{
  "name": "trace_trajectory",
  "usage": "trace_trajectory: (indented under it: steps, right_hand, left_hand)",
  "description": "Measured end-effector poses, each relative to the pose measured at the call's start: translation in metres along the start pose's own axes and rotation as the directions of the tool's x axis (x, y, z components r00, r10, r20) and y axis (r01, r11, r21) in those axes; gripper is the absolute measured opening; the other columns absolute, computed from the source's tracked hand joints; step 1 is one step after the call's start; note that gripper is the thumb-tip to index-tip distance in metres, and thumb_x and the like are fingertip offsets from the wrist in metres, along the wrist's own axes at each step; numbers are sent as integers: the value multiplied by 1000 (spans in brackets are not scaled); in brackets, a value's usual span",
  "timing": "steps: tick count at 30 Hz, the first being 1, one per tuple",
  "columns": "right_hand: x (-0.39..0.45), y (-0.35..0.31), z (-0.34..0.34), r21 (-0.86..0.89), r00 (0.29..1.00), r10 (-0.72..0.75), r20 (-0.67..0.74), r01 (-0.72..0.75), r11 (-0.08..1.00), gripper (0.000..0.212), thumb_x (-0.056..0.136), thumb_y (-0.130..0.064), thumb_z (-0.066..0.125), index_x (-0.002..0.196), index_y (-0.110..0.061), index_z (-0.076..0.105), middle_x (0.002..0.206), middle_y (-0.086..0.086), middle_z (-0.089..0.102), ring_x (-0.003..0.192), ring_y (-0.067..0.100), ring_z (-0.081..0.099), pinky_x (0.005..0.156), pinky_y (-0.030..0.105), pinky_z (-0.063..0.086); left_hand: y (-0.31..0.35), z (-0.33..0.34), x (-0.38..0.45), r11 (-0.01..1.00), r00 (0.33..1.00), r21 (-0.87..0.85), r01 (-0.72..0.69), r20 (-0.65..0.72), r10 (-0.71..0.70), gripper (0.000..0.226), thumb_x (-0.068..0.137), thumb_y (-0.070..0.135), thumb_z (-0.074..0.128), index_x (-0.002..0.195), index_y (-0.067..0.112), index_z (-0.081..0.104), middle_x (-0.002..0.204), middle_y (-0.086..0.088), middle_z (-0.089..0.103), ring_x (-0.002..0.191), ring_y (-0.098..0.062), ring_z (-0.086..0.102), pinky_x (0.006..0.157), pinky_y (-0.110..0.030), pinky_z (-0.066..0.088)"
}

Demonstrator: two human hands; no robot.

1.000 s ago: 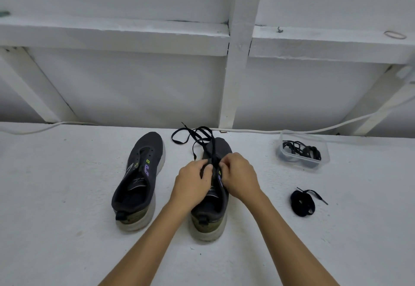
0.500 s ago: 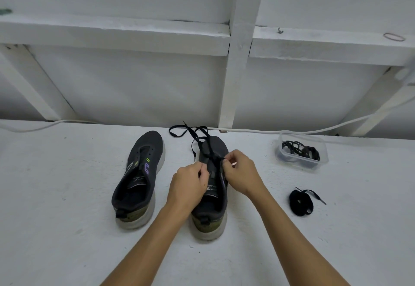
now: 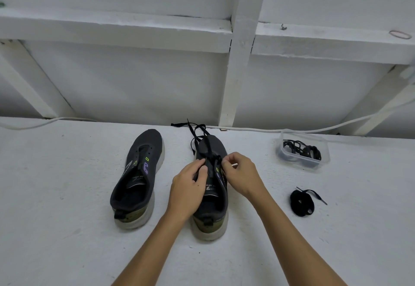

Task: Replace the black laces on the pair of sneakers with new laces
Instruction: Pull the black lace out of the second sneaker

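Note:
Two dark grey sneakers stand side by side on the white surface, toes away from me. The left sneaker (image 3: 139, 173) has no lace in its eyelets. A black lace (image 3: 197, 133) is partly threaded in the right sneaker (image 3: 213, 204), and its loose ends trail past the toe. My left hand (image 3: 187, 186) pinches the lace at the left eyelets. My right hand (image 3: 241, 174) pinches it at the right eyelets. A coiled black lace (image 3: 302, 202) lies on the surface to the right.
A clear plastic tub (image 3: 323, 162) with tangled black laces sits at the back right. A white cable (image 3: 247, 129) runs along the foot of the white wall with its beams. A rubber band (image 3: 400, 34) lies on the ledge at upper right.
Both hands have moved forward along the right sneaker toward the toe and come slightly apart, still working the lace.

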State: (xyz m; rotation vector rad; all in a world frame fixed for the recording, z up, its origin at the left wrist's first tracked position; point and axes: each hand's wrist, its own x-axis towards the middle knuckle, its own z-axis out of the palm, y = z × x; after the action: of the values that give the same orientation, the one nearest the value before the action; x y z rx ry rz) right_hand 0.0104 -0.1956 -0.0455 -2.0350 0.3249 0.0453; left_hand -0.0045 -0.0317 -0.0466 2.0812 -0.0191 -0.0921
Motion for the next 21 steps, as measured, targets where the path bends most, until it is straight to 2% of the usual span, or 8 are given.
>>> trace_trajectory:
  steps: [3,6,10,12,15,17,19,21]
  right_hand:
    - [1,-2,-2,-2,998,38,55,-38,999,16,91,-38,69,88,-23,73,87,-9,72,78,8,67,65,19,48]
    - [4,-5,-2,-73,998,-50,37,53,996,12,94,-33,68,88,-23,71,87,-11,70,78,9,66,68,23,47]
    - [10,-1,-2,-191,975,-185,-119,161,968,9,99,-24,57,90,-23,60,86,-12,65,75,10,63,67,29,48]
    - [8,0,3,-206,959,-216,-182,178,962,7,100,-24,56,93,-22,59,87,-11,65,76,11,62,69,31,49]
    - [6,0,8,19,993,-11,-118,13,1000,15,93,-37,66,97,-22,68,91,-11,69,81,10,66,75,28,53]
    - [6,5,8,71,998,49,-43,-46,996,16,87,-40,73,92,-24,72,86,-10,72,80,11,69,77,33,59]
    - [8,7,3,-13,999,-12,-52,11,1000,13,88,-34,74,82,-23,70,78,-8,71,75,12,68,74,35,58]
    - [12,8,-5,-203,980,-158,-122,131,970,14,90,-27,70,80,-20,63,75,-9,65,70,10,62,67,30,49]
  left_hand:
    - [-1,0,0,1000,1000,6,-8,-4,8,35,102,30,49,135,24,61,136,12,59,120,1,51,84,4,33]
    - [0,0,1,999,1000,32,-16,2,16,35,102,30,48,136,26,60,137,14,58,119,2,50,87,1,31]
    - [1,1,2,997,1000,79,-17,13,16,35,102,30,46,134,28,61,137,14,58,126,-6,51,103,-19,38]
    - [1,1,2,996,1000,86,-11,11,10,35,102,30,46,133,28,61,137,14,58,127,-7,50,107,-25,39]
    - [1,1,4,996,1000,87,2,-2,-2,35,101,30,47,133,28,61,138,13,58,127,-8,50,108,-27,40]
    - [0,1,4,996,1000,93,2,-1,-2,35,101,30,47,133,29,61,138,13,58,127,-8,50,109,-27,39]
    - [0,2,4,996,1000,88,5,0,-5,34,101,30,47,132,29,62,138,13,58,127,-8,50,109,-28,39]
    - [-1,2,4,997,1000,73,18,2,-19,34,100,30,47,130,30,63,137,14,58,126,-7,50,109,-28,39]
